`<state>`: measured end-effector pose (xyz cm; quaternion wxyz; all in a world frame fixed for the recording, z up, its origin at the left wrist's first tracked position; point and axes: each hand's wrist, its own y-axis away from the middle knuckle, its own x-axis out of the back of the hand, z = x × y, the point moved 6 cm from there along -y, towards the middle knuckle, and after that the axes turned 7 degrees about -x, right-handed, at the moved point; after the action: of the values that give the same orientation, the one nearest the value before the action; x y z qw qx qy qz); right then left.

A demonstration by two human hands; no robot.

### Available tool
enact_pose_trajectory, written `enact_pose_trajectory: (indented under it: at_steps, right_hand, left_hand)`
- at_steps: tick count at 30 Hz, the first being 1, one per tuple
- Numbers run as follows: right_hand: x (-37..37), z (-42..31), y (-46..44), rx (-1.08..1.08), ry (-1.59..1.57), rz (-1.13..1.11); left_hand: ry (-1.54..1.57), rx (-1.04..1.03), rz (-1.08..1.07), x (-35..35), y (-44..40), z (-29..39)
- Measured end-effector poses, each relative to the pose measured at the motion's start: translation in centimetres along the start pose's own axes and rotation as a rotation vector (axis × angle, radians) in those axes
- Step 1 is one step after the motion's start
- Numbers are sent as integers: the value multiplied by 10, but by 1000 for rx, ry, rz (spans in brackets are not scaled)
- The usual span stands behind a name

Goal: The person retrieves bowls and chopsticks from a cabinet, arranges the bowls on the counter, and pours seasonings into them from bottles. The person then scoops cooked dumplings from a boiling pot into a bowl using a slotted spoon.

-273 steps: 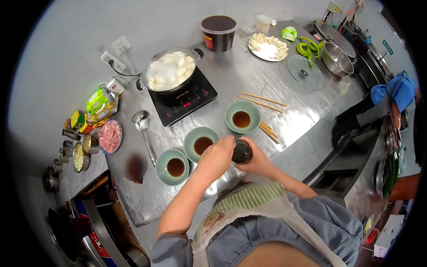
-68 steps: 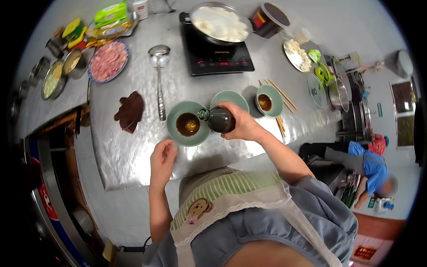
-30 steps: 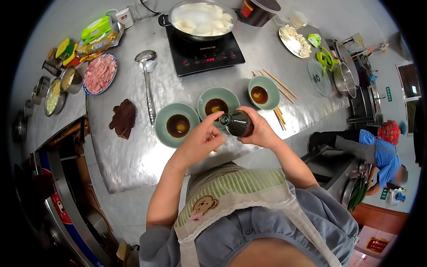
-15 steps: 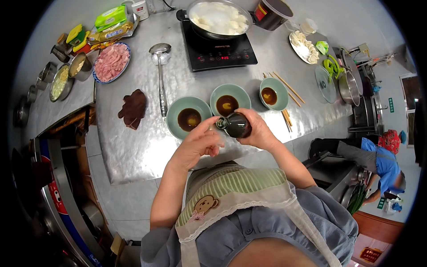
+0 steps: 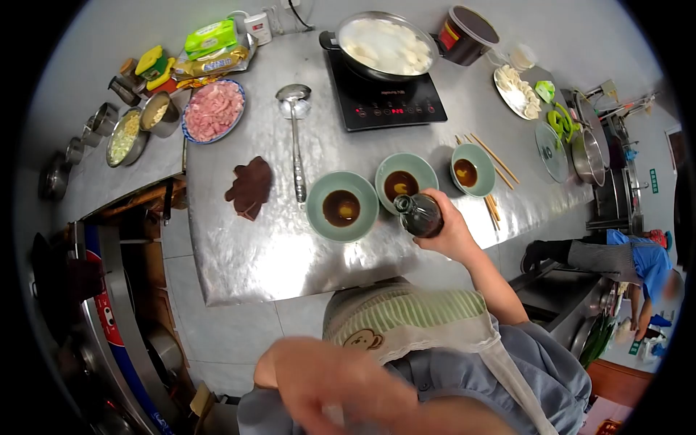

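Observation:
My right hand [image 5: 451,230] is wrapped round a dark glass bottle [image 5: 422,216], whose uncapped mouth points left, just below the middle bowl. That green bowl [image 5: 431,168] holds dark brown sauce, as do the larger left bowl [image 5: 317,226] and the smaller right bowl [image 5: 487,165]. Close to the camera, in front of the apron, my left hand [image 5: 337,384] is smeared by motion. Its fingers are too blurred to read, and whether it holds anything is unclear.
A steaming pot [image 5: 384,72] of dumplings stands on an induction cooker [image 5: 391,109]. Nearby lie a ladle [image 5: 297,145], chopsticks [image 5: 500,161], a brown cloth [image 5: 249,187], a meat plate [image 5: 187,130], a dumpling plate [image 5: 504,94] and a glass lid [image 5: 549,154]. Another person [image 5: 638,261] works at the right.
My left hand has left the bottle's neck and come back toward my body and the camera. My right hand keeps hold of the bottle. The view has shifted, moving the table rightward in frame.

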<state>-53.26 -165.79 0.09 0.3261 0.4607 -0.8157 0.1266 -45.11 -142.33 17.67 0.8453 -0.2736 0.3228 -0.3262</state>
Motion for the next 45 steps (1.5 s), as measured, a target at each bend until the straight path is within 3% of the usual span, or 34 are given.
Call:
enact_pose_trajectory:
  at_steps: [2, 5, 7, 9, 11, 13, 14, 16, 26, 32, 39, 45]
  right_hand:
    - [-3, 0, 1, -39, -35, -12]
    - [-3, -7, 2, -23, -34, -2]
    - [-6, -6, 4, -28, -80, -8]
    - [-8, -9, 4, -36, -122, -15]
    - [-11, -21, 5, 11, -154, -53]
    - [-16, -25, 5, 16, -138, -67]
    - [-20, -27, 5, 30, -153, -79]
    - [-25, -31, 6, 56, -168, -74]
    - [-31, -49, 12, 131, -133, -35]
    - [-53, -65, 25, 167, -231, -170]
    - [-114, -89, 32, 179, -523, -473]
    - [-199, -105, 16, 380, -599, -442]
  left_hand:
    - [-82, -95, -131, -12, -7, 8]
    - [17, -164, -55, -11, 8, -1]
    - [-179, -43, 82, 7, 15, 2]
    - [-415, 340, 667, 35, 43, 1]
    - [-763, 107, 1191, 73, 59, -9]
    - [-1054, 113, 1196, 104, 73, -21]
    - [-1054, 113, 1194, 111, 74, -24]
    - [-1258, 193, 1081, 118, 70, -28]
    - [-1391, 283, 1021, 112, 76, -34]
    - [-1492, 272, 1125, 67, 85, -31]
    - [-1588, 288, 1411, 14, 114, -29]
    - [-1641, 321, 1476, 2, 160, -11]
